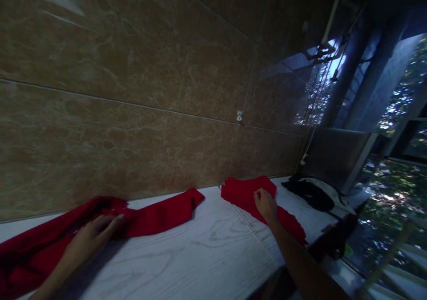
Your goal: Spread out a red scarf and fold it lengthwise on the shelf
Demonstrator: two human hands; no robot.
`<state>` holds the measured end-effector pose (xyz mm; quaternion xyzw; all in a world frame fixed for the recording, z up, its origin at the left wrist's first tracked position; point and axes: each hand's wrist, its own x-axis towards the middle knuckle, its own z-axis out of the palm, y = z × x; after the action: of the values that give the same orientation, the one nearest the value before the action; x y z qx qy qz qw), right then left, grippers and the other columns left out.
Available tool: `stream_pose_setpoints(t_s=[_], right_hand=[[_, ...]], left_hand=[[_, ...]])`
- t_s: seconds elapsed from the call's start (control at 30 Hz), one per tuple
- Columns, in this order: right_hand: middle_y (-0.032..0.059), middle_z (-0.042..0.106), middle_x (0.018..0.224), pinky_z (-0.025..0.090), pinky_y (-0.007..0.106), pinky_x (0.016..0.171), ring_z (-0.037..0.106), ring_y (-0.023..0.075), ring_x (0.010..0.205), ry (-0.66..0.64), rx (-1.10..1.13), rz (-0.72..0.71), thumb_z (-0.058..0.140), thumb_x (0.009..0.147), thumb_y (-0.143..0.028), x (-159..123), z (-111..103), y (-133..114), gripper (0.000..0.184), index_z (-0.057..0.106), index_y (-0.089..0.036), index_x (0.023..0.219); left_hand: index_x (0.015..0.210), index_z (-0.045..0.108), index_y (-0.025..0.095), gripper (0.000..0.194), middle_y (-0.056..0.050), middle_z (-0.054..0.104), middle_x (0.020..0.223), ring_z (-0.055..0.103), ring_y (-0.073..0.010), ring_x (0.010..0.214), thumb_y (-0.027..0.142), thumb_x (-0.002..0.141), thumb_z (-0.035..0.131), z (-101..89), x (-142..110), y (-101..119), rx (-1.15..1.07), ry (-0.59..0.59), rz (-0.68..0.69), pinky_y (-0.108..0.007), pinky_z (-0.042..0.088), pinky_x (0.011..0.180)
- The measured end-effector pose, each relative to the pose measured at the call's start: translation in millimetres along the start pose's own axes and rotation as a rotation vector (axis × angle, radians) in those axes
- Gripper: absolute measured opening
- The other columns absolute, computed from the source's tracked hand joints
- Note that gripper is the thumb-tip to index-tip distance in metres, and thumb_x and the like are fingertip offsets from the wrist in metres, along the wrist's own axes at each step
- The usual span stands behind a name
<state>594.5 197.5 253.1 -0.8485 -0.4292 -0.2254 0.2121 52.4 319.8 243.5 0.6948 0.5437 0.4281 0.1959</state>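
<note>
A long red cloth (156,214) lies along the back of a white wood-grain table (207,255), bunched at the left. My left hand (91,237) rests flat on its bunched part, fingers stretched out and pointing right. A second red cloth (240,191), folded flatter, lies further right. My right hand (266,205) presses down on it, knuckles up, fingers curled onto the fabric.
A brown marbled tile wall (133,91) rises right behind the table. A black and white garment (313,192) lies at the table's far right end. Beyond it are a window frame (376,104) and trees outside. The scene is dim.
</note>
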Motion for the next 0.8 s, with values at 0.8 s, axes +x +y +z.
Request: stream_pose_setpoints(t_s=[0.8], right_hand=[[0.0130, 0.070, 0.113, 0.042, 0.037, 0.088, 0.064, 0.0278, 0.108, -0.065, -0.048, 0.020, 0.049, 0.105, -0.046, -3, -4, -7, 0.035, 0.068, -0.017, 0.104]], left_hand=[[0.079, 0.081, 0.027, 0.057, -0.005, 0.083, 0.089, 0.078, -0.0320, 0.084, 0.079, 0.063, 0.062, 2.6, 16, -37, -0.022, -0.117, 0.025, -0.035, 0.062, 0.074]])
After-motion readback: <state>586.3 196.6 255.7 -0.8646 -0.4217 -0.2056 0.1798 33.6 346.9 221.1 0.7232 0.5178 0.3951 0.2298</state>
